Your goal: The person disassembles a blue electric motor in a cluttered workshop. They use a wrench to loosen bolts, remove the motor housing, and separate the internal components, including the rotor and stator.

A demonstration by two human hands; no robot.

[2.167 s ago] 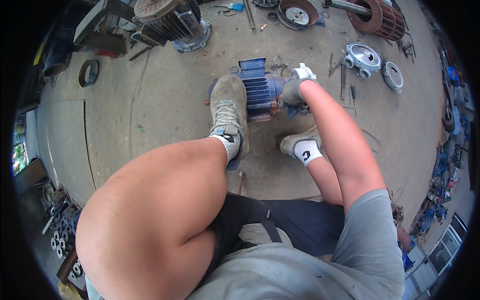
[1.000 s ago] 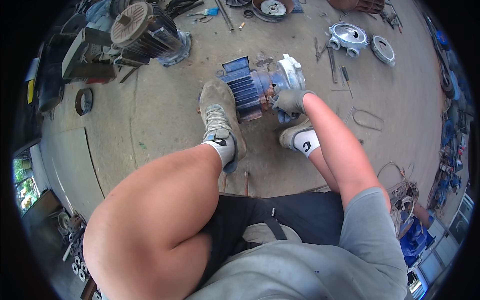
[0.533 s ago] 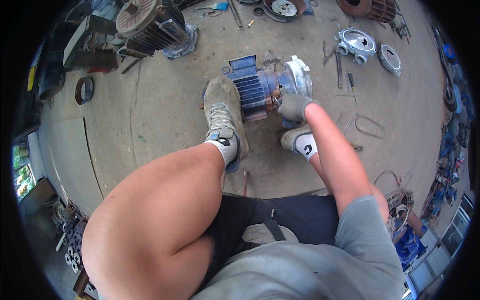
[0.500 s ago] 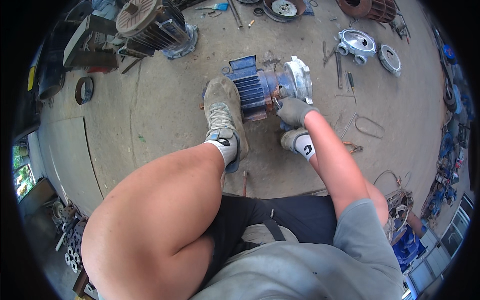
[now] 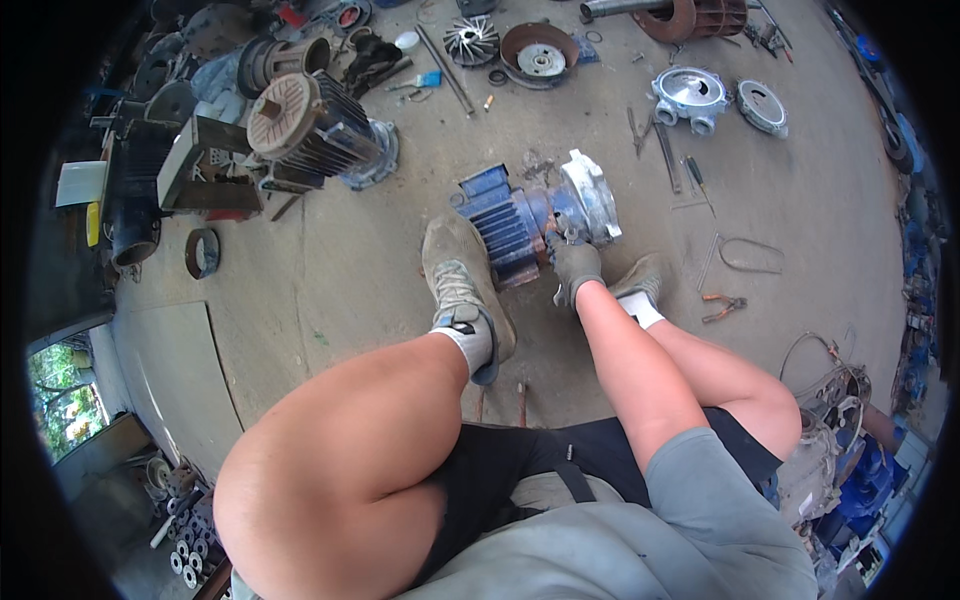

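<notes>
A blue electric motor (image 5: 508, 232) with cooling fins lies on its side on the concrete floor, joined to a silvery cast pump casing (image 5: 592, 200) on its right. My right hand (image 5: 575, 262), in a grey work glove, reaches to the rusty gap between motor and casing. Its fingers are bent together there; what they grip is hidden. My left shoe (image 5: 458, 265) is up against the motor's left end, and my right shoe (image 5: 642, 280) stands behind the right wrist. My left hand does not show.
A larger finned motor (image 5: 318, 125) stands at the upper left. Toward the right lie two silvery covers (image 5: 690, 95), a screwdriver (image 5: 695, 173) and orange-handled pliers (image 5: 724, 307). A rusty round pan (image 5: 540, 55) and a blue brush (image 5: 428, 79) lie at the far side.
The view has tilted, so the floor things sit lower and more of the far side shows. My right hand has turned, its fingers now pointing up into the gap by the casing.
</notes>
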